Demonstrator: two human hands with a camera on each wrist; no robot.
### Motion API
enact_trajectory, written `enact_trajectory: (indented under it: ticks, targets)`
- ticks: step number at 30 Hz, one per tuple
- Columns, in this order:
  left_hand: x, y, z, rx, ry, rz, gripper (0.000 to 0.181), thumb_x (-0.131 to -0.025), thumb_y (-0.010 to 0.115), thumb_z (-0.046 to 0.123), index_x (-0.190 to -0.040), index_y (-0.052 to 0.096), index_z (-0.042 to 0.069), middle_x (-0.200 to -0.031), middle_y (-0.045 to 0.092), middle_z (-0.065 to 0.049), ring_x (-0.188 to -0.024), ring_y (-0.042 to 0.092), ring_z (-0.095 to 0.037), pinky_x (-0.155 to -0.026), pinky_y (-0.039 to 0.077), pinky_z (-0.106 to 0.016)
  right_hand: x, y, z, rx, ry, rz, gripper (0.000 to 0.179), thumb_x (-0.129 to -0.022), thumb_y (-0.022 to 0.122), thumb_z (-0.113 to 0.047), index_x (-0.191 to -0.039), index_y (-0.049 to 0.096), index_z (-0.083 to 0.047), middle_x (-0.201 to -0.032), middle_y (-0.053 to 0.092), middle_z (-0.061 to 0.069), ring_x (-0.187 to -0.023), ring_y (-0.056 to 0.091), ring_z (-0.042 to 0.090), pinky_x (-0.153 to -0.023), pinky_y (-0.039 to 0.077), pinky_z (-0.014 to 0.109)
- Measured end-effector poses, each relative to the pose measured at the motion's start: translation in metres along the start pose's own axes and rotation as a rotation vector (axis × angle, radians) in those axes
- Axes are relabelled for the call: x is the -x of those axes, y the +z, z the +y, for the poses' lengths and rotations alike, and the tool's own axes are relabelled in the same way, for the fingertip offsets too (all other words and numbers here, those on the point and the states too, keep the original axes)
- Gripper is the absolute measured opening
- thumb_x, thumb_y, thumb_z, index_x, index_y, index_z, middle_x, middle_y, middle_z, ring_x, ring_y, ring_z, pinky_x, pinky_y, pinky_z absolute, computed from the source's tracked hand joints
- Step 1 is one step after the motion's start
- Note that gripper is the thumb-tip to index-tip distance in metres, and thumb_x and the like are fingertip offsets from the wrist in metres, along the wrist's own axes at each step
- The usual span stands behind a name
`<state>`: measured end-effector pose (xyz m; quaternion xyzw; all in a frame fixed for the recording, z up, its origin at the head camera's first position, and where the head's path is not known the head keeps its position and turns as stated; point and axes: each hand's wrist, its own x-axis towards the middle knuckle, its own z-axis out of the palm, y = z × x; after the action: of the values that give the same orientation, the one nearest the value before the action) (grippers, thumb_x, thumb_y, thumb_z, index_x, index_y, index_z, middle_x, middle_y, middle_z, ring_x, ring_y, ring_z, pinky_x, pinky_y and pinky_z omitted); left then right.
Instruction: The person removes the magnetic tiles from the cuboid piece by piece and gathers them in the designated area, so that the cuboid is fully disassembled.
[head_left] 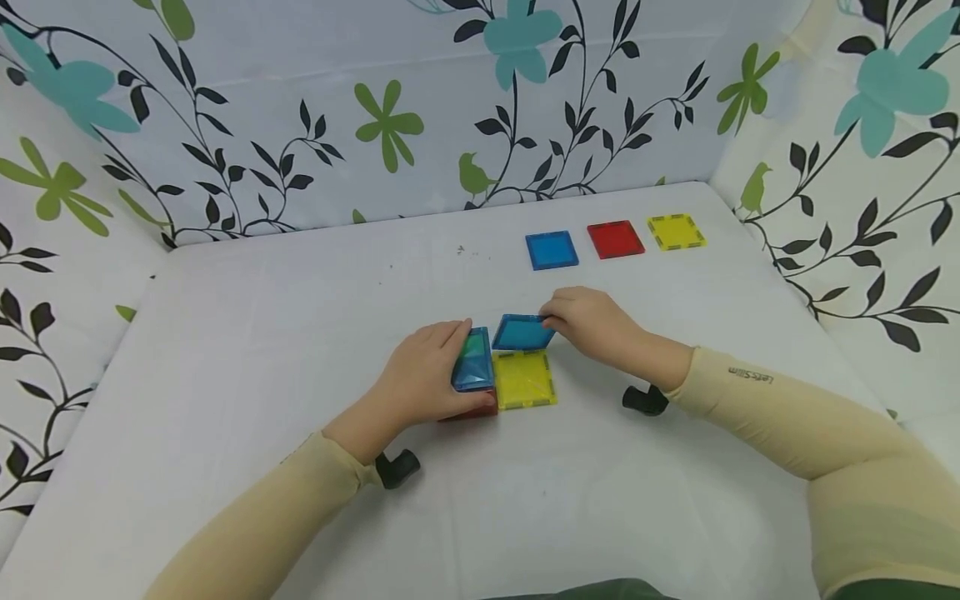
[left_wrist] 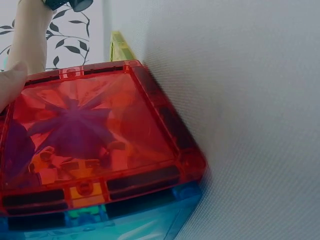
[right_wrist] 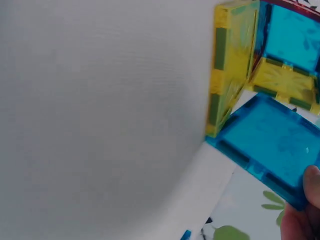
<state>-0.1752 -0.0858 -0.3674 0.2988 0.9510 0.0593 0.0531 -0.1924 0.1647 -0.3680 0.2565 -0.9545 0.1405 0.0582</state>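
Observation:
My left hand [head_left: 420,375] holds a small structure of see-through magnetic tiles, thumb along the front red tile [head_left: 482,407] and fingers reaching to the back edge of a blue tile [head_left: 474,362]. The left wrist view shows the red tile [left_wrist: 95,135] standing on edge, with blue next to it. A yellow tile [head_left: 525,381] joins at the right side of the structure. My right hand [head_left: 596,327] pinches another blue tile [head_left: 522,332] by its corner. This blue tile [right_wrist: 275,142] is tilted, its near corner right at the foot of an upright yellow tile [right_wrist: 232,65].
Farther back on the white table [head_left: 300,333] lie a blue tile [head_left: 552,250], a red tile [head_left: 616,239] and a yellow tile [head_left: 677,232], spaced in a row. A leaf-patterned cloth [head_left: 262,100] hangs behind and at both sides.

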Motion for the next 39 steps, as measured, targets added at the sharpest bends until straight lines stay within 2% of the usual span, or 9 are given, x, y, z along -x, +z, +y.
enact_trajectory:
  ticks: [5,12,21,31,34,39]
  targets:
    - [0.0,-0.001,0.001,0.008,-0.007,-0.016,0.099,-0.071,0.052,0.071,-0.144,0.025,0.009,-0.144,0.035,-0.007,-0.129,0.036,-0.024,-0.107,0.032,-0.043,0.004,0.0,0.014,-0.122,0.146,-0.006,0.023,-0.086,0.062,-0.019,-0.104,0.066,-0.006,-0.088,0.064,0.005,-0.079,0.057,0.017,-0.074,0.053,0.03]
    - [0.0,-0.001,0.001,0.008,-0.011,-0.017,0.099,-0.071,0.052,0.071,-0.144,0.025,0.01,-0.144,0.035,-0.006,-0.129,0.036,-0.024,-0.107,0.033,-0.044,0.005,0.008,0.042,-0.358,0.426,-0.04,0.029,-0.091,0.054,-0.022,-0.112,0.061,-0.003,-0.098,0.063,0.012,-0.085,0.056,0.023,-0.077,0.051,0.034]
    - [0.0,-0.001,0.001,-0.008,-0.015,-0.019,0.1,-0.07,0.051,0.073,-0.144,0.025,0.01,-0.144,0.035,-0.006,-0.128,0.037,-0.024,-0.107,0.033,-0.043,-0.002,0.011,0.076,-0.456,0.727,-0.186,0.04,-0.092,0.051,-0.03,-0.119,0.056,-0.001,-0.099,0.061,0.014,-0.088,0.052,0.023,-0.074,0.046,0.025]
    - [0.002,-0.001,0.0,-0.002,-0.011,-0.016,0.099,-0.07,0.052,0.072,-0.144,0.025,0.01,-0.144,0.035,-0.006,-0.128,0.037,-0.024,-0.107,0.032,-0.042,-0.002,0.019,0.088,-0.564,0.863,-0.266,0.043,-0.09,0.054,-0.033,-0.117,0.056,0.0,-0.087,0.062,0.008,-0.073,0.058,0.014,-0.068,0.046,0.016]
    - [0.003,0.0,0.0,-0.011,-0.005,-0.016,0.099,-0.07,0.052,0.072,-0.144,0.025,0.01,-0.144,0.035,-0.006,-0.128,0.037,-0.024,-0.107,0.032,-0.041,-0.001,0.022,0.088,-0.56,0.872,-0.297,0.042,-0.09,0.056,-0.031,-0.117,0.056,0.001,-0.084,0.062,0.007,-0.068,0.058,0.012,-0.065,0.046,0.014]
    - [0.005,-0.002,-0.001,-0.014,-0.011,0.0,0.099,-0.07,0.053,0.071,-0.144,0.026,0.01,-0.144,0.036,-0.006,-0.127,0.038,-0.023,-0.107,0.032,-0.041,-0.004,0.018,0.086,-0.524,0.852,-0.29,0.04,-0.089,0.057,-0.03,-0.112,0.058,0.003,-0.077,0.061,0.006,-0.064,0.057,0.012,-0.061,0.045,0.014]
